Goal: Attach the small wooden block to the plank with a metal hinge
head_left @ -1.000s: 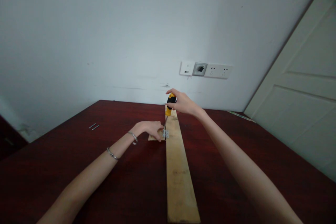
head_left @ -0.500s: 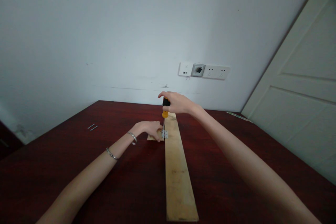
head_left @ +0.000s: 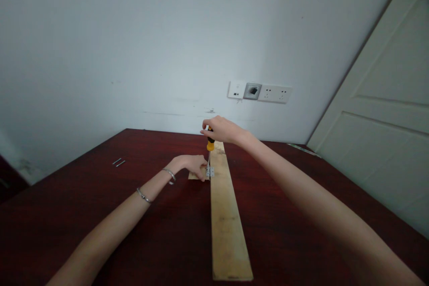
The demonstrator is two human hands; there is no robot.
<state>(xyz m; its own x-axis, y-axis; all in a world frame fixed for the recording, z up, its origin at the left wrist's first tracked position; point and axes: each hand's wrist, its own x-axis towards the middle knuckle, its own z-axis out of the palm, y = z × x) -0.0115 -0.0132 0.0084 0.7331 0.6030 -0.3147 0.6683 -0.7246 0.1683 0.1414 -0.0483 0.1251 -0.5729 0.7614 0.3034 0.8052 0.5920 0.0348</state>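
Note:
A yellow and black screwdriver stands almost upright, its handle gripped from above by my right hand. Its shaft runs down to a small silver hinge lying across the left edge of a long pale wooden board. My left hand rests on a short wooden piece left of the board. Thumb and fingers are bent together close to the screwdriver's tip and the hinge; whatever they pinch is too small and covered to name.
Two thin metal pieces lie at the left on the dark red table. A white wall with sockets rises behind the table. To the right is a white panelled door, and a flat strip lies near the far right edge.
My right hand's fingers have shifted and curled further round the screwdriver handle, turning slightly. My left hand, the hinge and the board stay where they were.

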